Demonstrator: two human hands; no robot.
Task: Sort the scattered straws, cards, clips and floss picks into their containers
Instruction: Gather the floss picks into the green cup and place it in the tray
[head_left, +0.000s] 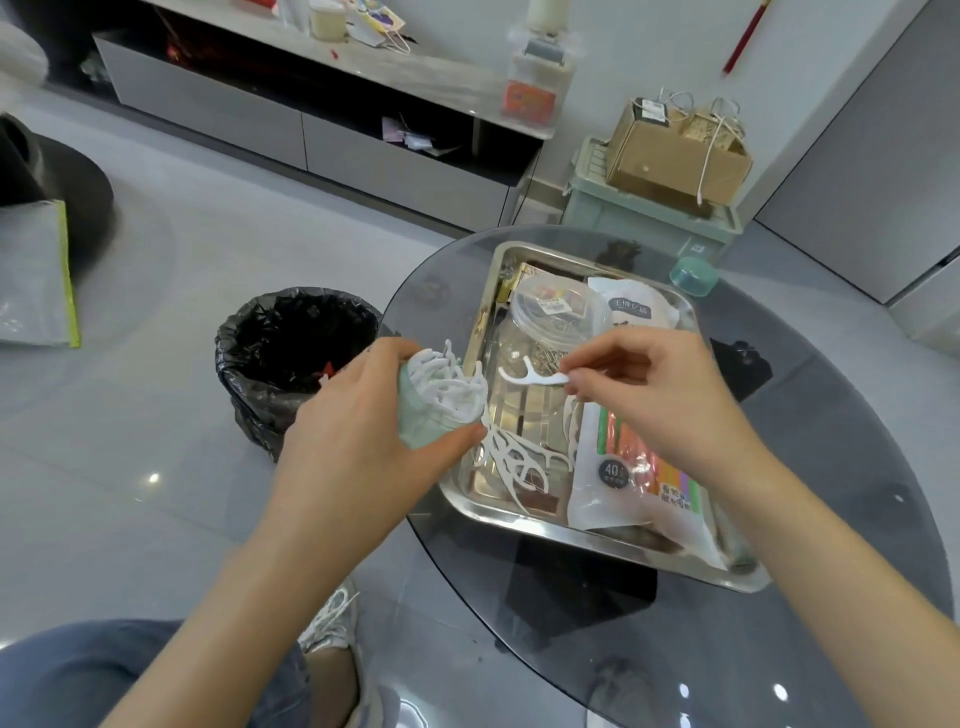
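On the round glass table (779, 649), a shallow metal tray (571, 535) serves as the main holder.

Tray contents:
- Clear plastic jar (519, 364), far half of the tray, lid on and bearing a coloured label; metal clips (545, 357) show through its wall.
- Bag of straws (639, 467), white with a clear window showing mixed colours, lying flat along the right side.
- White pouch (634, 306), printed, at the far right, behind the bag of straws.
- Yellowish box (524, 278), far left corner, partly hidden by the jar; contents cannot be told.
- Loose picks (514, 457), a white tangle on the near-left tray floor, touching one another.

Held items:
- Tub (421, 421), mint green, lidless, tilted with its mouth toward the tray, crammed with white picks that bristle past the rim. The left hand (358, 415) grips it, fingers and thumb curled round its body, just beside the tray's left rim.
- Floss pick (530, 376), single, white, held level above the tray between the tub's mouth and the jar. The right hand (660, 395) pinches its handle end between thumb and forefinger; the other fingers curl loosely.

Elsewhere:
- Green cap (693, 275), on the glass beyond the tray's far right corner.
- Waste bin (296, 358), black liner, on the floor left of the table.
- Pale green crate (649, 223), on the floor behind the table, carrying cardboard boxes (675, 156).
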